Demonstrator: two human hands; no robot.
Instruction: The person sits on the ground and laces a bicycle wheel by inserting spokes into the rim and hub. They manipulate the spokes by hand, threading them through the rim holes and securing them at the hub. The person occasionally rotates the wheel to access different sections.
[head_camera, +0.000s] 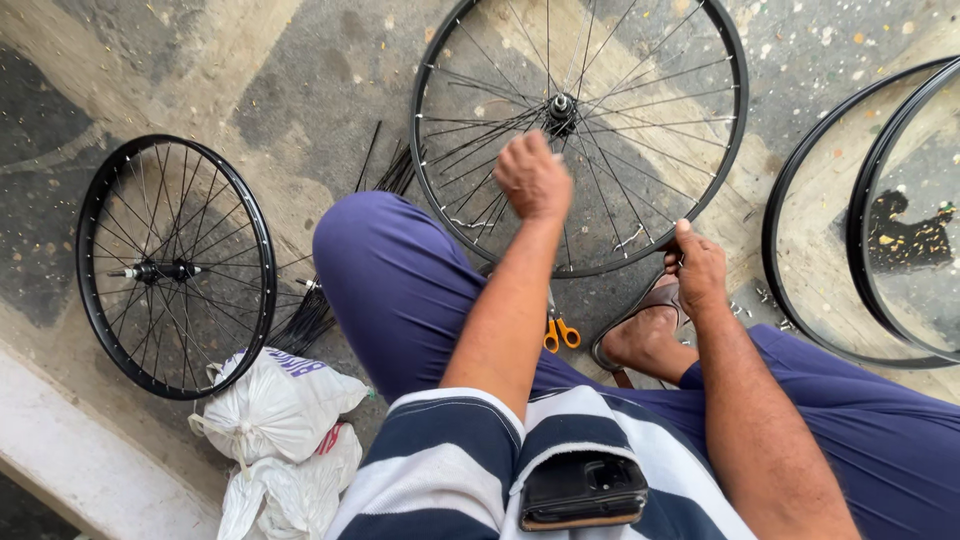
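Rough grey concrete floor (300, 90) is spreading under everything, with a pale raised kerb (70, 450) running along the lower left. A person in blue trousers and a striped shirt is sitting on it, and a large spoked wheel (640, 200) is lying flat just beyond their knees. Their left hand (532, 178) is hovering over the spokes, just below the hub (560, 105), the fingers curled into a loose fist; what it is pinching, if anything, I cannot tell. Their right hand (698, 268) is closing around the wheel's near rim at its lower right edge, thumb on top, right above a sandalled foot (645, 335). Orange-handled scissors (560, 330) are lying between the legs, near that foot. Off to the left a smaller spoked wheel (176, 266) is resting, with loose black spokes (310, 315) beside it and white plastic bags (275, 410) nearer the kerb. Two bare rims (860, 230) are lying at the right. A black phone case (583, 490) is sitting in the lap.
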